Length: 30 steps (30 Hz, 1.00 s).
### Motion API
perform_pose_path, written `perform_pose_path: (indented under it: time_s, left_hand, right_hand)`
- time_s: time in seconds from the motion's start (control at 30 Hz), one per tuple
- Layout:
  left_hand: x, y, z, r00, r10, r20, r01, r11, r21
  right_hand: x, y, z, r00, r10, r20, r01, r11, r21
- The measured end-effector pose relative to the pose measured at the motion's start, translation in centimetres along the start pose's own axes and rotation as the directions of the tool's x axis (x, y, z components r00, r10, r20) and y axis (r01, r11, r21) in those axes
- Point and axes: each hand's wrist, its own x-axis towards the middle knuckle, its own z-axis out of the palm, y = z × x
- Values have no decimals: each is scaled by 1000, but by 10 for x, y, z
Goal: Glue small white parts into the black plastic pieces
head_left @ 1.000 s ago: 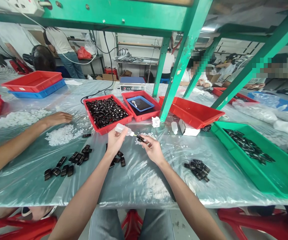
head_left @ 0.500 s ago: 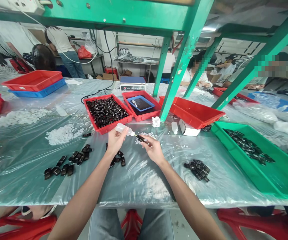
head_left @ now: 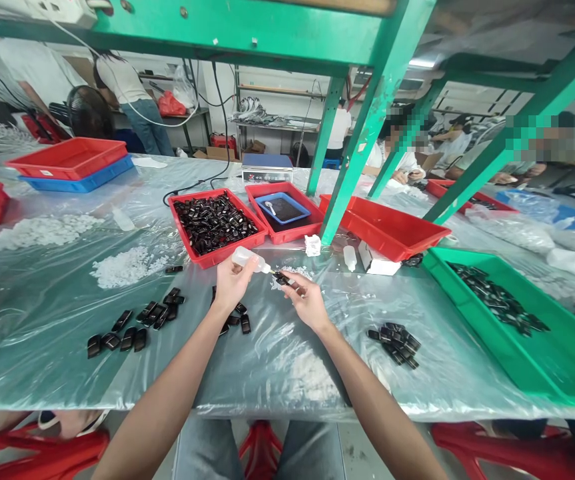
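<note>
Inside the table's point(head_left: 277, 370) front edge, my left hand point(head_left: 232, 283) grips a soft-looking dropper bottle point(head_left: 243, 255), best held mid-body; my right hand point(head_left: 308, 298) pinches a black piece point(head_left: 281, 279).

Front of the blue-topped scale point(head_left: 267, 168), red mark point(head_left: 251, 178), small characters point(head_left: 273, 178) beside it, too blurred to read

A green metal frame point(head_left: 287, 30) crosses before a white wall point(head_left: 272, 76) and shelf point(head_left: 280, 89), red stools point(head_left: 507, 445) standing on grey floor point(head_left: 363, 452)
</note>
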Motion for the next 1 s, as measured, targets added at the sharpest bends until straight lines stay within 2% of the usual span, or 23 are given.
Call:
perform_pose_path:
  time_s: [0.3, 0.6, 0.87, 1.0]
  left_hand:
    - [-2, 3, 1, 1000, 18, -14, -18, 1000, -5]
    - [-3, 5, 2, 993, 69, -94, -72, 997, -25]
    - [-10, 5, -1, 977, 178, -115, -178, 984, 11]
    - [-13, 6, -4, 961, 271, -54, -268, 961, 61]
  right_hand:
    - [1, 0, 1, 999, 38, -9, -37, 996, 80]
    - [3, -4, 0, 988, 136, 69, -151, 940, 305]
    - [0, -12, 0, 971, 189, 149, -234, 878, 417]
    - [0, -12, 0, 971, 178, 159, -230, 880, 416]
